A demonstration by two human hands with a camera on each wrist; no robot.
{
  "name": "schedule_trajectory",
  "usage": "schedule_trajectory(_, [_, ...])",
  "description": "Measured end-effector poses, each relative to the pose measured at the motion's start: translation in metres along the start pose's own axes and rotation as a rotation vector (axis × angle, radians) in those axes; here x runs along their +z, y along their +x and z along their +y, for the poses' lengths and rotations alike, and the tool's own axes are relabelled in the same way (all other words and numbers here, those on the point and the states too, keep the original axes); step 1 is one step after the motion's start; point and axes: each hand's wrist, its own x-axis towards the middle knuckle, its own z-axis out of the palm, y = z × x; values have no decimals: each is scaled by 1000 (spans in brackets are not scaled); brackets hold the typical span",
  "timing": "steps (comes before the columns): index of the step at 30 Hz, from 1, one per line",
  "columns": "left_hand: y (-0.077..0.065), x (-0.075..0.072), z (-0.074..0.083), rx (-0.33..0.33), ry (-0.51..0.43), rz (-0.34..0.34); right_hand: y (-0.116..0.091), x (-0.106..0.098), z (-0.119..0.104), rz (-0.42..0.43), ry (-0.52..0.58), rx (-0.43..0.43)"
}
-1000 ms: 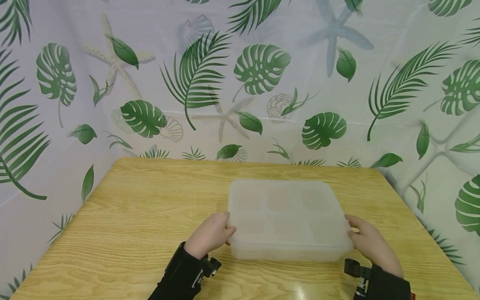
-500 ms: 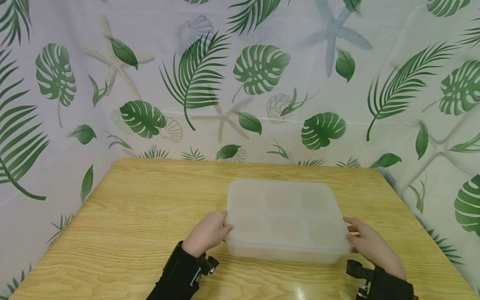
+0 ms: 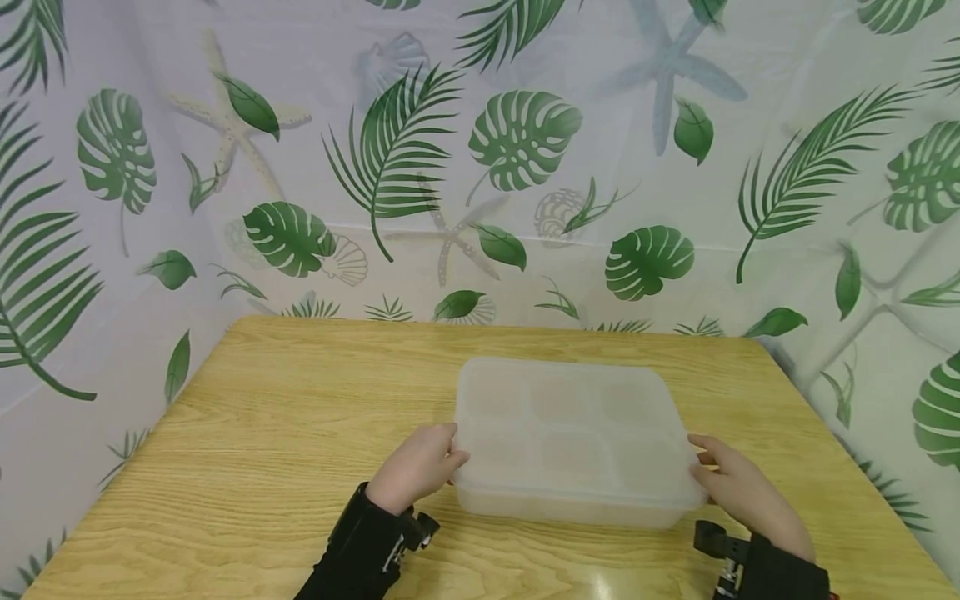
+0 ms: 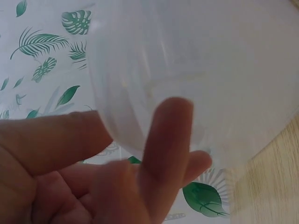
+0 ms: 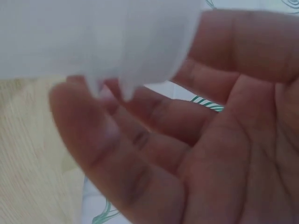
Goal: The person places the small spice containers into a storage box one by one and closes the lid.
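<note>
A translucent whitish plastic box (image 3: 573,429) with rounded corners sits right of centre on the table. Several compartments show faintly through its top; a few look pale pinkish, but their contents are too blurred to tell. My left hand (image 3: 416,467) grips its left end, thumb near the upper edge. At the opposite end, my right hand (image 3: 753,492) holds it with thumb and fingers. In the left wrist view, fingers reach around the frosted box wall (image 4: 196,56). The right wrist view has fingers curled below the box's ribbed edge (image 5: 154,42). Whether the base touches the table cannot be told.
The light wood-grain table (image 3: 300,417) extends to the left of the box and behind it. A white cloth backdrop (image 3: 570,192) printed with leaves, shells and starfish hangs behind and along both sides. Black sleeves carry wrist cameras (image 3: 720,542).
The box has turned slightly, its right end coming a little towards me with the right hand. Both hands have kept their hold. Over the last half second almost nothing has moved.
</note>
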Motion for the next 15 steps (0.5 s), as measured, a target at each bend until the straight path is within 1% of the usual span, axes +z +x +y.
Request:
schedule_trajectory(2, [1,-1,-1,-12,13,-3,1,-1,-2,12,-60,-11])
schedule_trajectory(5, [0,-1,-2,-37,60,-7,3,-1,-5,33,-148,-35])
schedule_trajectory(8, [-1,-2,-2,-66,119,1,2,0,-11,68,-187,-74])
schedule_trajectory(10, [-1,-4,-3,-74,144,21,1,2,-15,102,-205,-114])
schedule_trajectory(13, [1,-7,-2,-70,164,44,-2,3,-22,150,-226,-166])
schedule_trajectory(15, [3,-10,-2,-44,177,60,-4,3,-27,164,-232,-192])
